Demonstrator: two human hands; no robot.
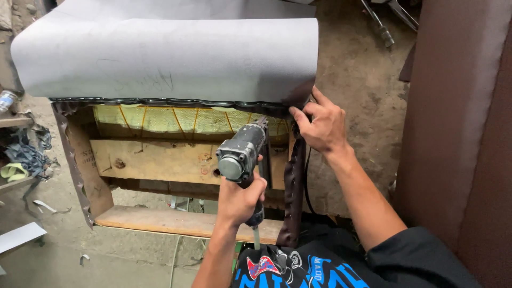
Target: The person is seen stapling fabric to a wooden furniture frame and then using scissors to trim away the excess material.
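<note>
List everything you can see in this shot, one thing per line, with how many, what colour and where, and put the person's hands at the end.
grey sheet: one, pale grey, folded back over the top of the frame
wooden frame: one, bare tan wood, centre, open underside facing the camera
yellow padding: one, yellow-green with cords across it, under the grey sheet
dark trim: one strip, dark brown, down the frame's right edge
staple gun: one, dark grey, centre, pointed at the frame's upper right corner
brown panel: one, reddish brown, right edge
dirt floor: brown, behind the frame
left hand: gripping the staple gun
right hand: pressing the dark trim at the top right corner
</note>
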